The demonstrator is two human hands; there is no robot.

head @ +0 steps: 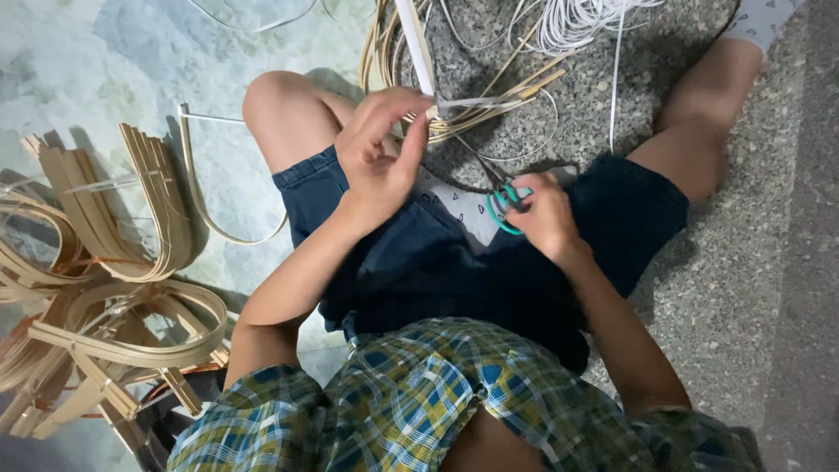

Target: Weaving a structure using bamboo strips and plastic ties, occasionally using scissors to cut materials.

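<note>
I sit on the floor with my legs spread, in dark shorts and a plaid shirt. My left hand [382, 144] is raised in front of me and pinches a flat white strip [416, 48] where it meets a bundle of thin cane splints [489, 98]. My right hand [544, 212] rests on my lap and grips a pair of scissors with green handles [502, 207]; the dark blades point up towards the strip.
Curved bamboo strips and bent frames [114, 262] are piled on the floor at my left. A tangle of white cord [577, 22] lies at the top, beyond the cane coil. Grey speckled stone floor [752, 262] extends to the right.
</note>
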